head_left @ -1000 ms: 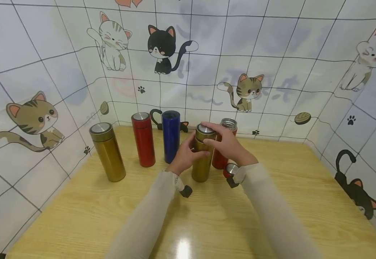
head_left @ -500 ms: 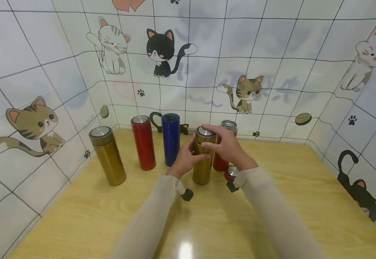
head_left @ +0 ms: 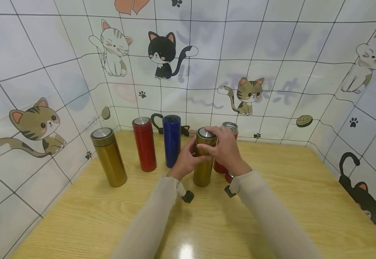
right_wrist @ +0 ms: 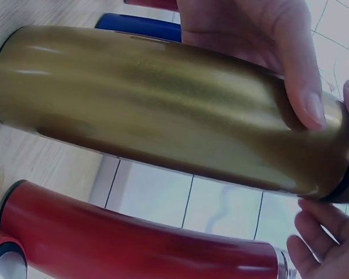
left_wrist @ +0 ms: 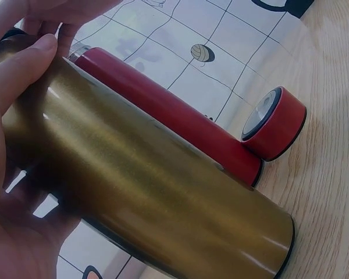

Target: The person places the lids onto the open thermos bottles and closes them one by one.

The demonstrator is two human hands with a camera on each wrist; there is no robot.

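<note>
A gold thermos flask [head_left: 202, 174] stands upright on the table, its gold lid [head_left: 206, 133] with a silvery top in place. My left hand [head_left: 186, 160] grips the flask's upper body, thumb across the front. Around the lid curl the fingers of my right hand [head_left: 225, 149]. Just behind that hand stands a red flask [left_wrist: 163, 110] with its bare metal neck showing. Its red lid [left_wrist: 282, 125] rests on the table by the flask's base, mostly covered by my right wrist in the head view.
To the left stand a blue flask [head_left: 171, 142] without a lid, a red flask [head_left: 144, 145] with its lid on, and another lidded gold flask [head_left: 109, 158]. A cat-print sheet [head_left: 272, 46] rises behind the wooden table [head_left: 282, 201].
My right hand has turned on the gold lid, and its wrist has dropped and swung slightly left, hiding more of the red lid. The left hand stays on the flask.
</note>
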